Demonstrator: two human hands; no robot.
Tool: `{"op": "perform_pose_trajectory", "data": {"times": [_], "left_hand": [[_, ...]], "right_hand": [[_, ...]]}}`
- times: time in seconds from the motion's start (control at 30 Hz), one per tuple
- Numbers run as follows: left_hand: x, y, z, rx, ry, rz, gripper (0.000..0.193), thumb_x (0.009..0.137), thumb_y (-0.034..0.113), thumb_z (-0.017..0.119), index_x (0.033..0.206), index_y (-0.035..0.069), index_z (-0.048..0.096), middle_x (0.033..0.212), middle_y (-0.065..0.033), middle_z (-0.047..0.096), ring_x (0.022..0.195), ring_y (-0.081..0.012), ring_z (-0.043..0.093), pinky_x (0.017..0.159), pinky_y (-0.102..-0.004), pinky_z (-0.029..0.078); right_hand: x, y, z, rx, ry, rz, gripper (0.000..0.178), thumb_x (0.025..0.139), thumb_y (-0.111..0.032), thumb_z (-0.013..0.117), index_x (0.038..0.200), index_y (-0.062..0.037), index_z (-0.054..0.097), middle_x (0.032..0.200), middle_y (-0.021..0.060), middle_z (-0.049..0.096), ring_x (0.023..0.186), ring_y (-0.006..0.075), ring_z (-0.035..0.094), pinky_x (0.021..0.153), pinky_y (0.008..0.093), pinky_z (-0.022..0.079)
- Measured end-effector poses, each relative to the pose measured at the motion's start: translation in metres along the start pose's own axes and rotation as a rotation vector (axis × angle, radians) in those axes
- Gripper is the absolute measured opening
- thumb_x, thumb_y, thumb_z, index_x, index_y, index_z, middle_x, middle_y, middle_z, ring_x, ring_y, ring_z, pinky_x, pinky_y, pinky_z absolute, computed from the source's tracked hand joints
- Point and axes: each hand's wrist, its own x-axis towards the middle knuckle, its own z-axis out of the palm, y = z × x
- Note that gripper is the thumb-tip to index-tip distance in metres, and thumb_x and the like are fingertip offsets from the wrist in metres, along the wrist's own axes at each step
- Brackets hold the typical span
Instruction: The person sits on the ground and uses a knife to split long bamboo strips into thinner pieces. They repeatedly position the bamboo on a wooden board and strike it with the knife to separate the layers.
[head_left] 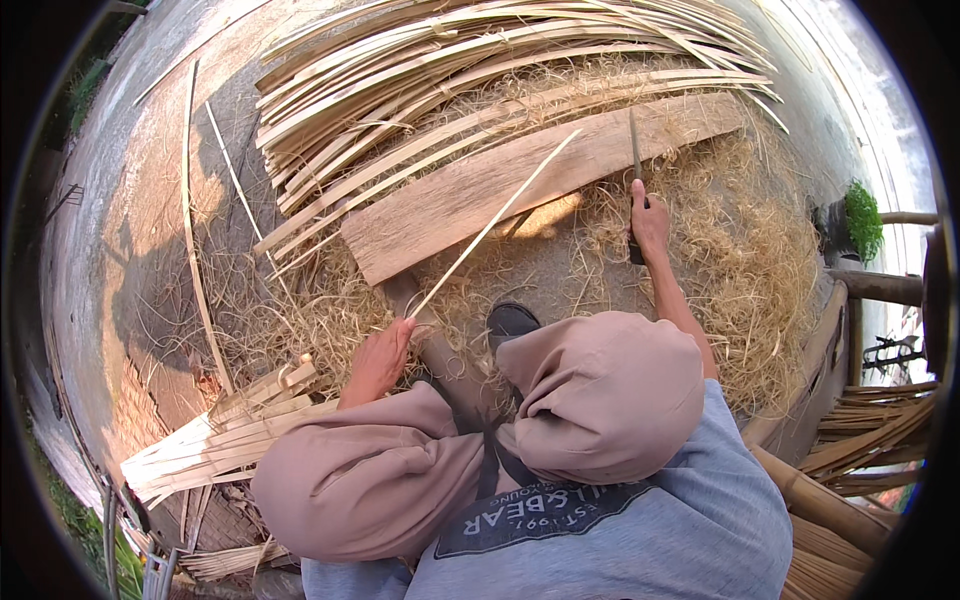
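One wide litter of curled shavings (755, 260) spreads over the floor (565, 280), thickest to the right. One long pile of pale split strips (380, 90) lies across the far side, too many layers for me to count from here. One person (620, 545), in a blue-grey shirt (715, 500) and dusty-pink trousers (610, 400), sits at the near side facing it. One flat board (440, 215) lies between them, its left end nearer than its right. One splayed bundle of wider slats (225, 450) rests near left, and at least three loose strips (190, 180) lie apart at far left.

Then the one slender strip (500, 222) being held: it slants from near left to far right, its far end over the board; whether it touches I can't tell. The left hand (378, 362) has its near end pinched narrowly, fingers closed up on it. One knife (635, 148) comes next, blade pointing far, across the board's right part. The right hand (650, 222) is wrapped snugly round its black handle (636, 252), thumb laid forward along it. Smallest, one dark shoe (512, 318) shows just beyond the trousers, between the two hands.
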Motion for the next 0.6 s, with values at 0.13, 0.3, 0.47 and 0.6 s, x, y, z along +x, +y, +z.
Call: {"op": "perform_pose_trajectory", "data": {"times": [0.13, 0.3, 0.47, 0.6], "left_hand": [[0.041, 0.001, -0.088, -0.744, -0.722, -0.521, 0.080, 0.102, 0.077, 0.030, 0.092, 0.004, 0.062, 0.056, -0.0018, 0.043, 0.042, -0.0118, 0.040, 0.038, -0.0302, 0.034], [0.039, 0.022, -0.144, -0.542, -0.667, -0.602, 0.081, 0.102, 0.077, 0.030, 0.088, 0.004, 0.060, 0.058, 0.0048, 0.039, 0.043, -0.0049, 0.034, 0.038, -0.0243, 0.028], [0.029, 0.042, -0.165, -0.404, -0.582, -0.580, 0.073, 0.104, 0.073, 0.033, 0.092, 0.006, 0.060, 0.059, 0.0039, 0.041, 0.047, -0.0064, 0.036, 0.041, -0.0249, 0.029], [0.022, 0.056, -0.177, -0.286, -0.620, -0.467, 0.064, 0.109, 0.063, 0.035, 0.102, 0.006, 0.065, 0.060, 0.0003, 0.051, 0.044, -0.0088, 0.046, 0.040, -0.0271, 0.034]], "right_hand": [[-0.006, 0.009, 0.003, 0.173, -0.041, 0.078, 0.060, 0.100, -0.059, 0.061, 0.081, -0.0029, 0.059, 0.060, 0.0082, 0.057, 0.048, 0.0170, 0.061, 0.046, 0.0341, 0.050], [-0.063, -0.037, 0.029, 0.033, -0.055, -0.245, 0.047, 0.097, -0.046, 0.071, 0.090, -0.0004, 0.062, 0.066, 0.0085, 0.060, 0.055, 0.0190, 0.063, 0.053, 0.0352, 0.050], [-0.094, -0.121, 0.050, 0.016, -0.244, -0.751, 0.034, 0.095, -0.031, 0.075, 0.101, 0.0003, 0.064, 0.094, 0.0130, 0.069, 0.096, 0.0253, 0.067, 0.083, 0.0390, 0.052], [-0.102, -0.159, 0.082, -0.086, -0.492, -0.954, 0.036, 0.093, -0.033, 0.075, 0.104, -0.0004, 0.063, 0.094, 0.0175, 0.069, 0.098, 0.0321, 0.066, 0.084, 0.0421, 0.051]]}}
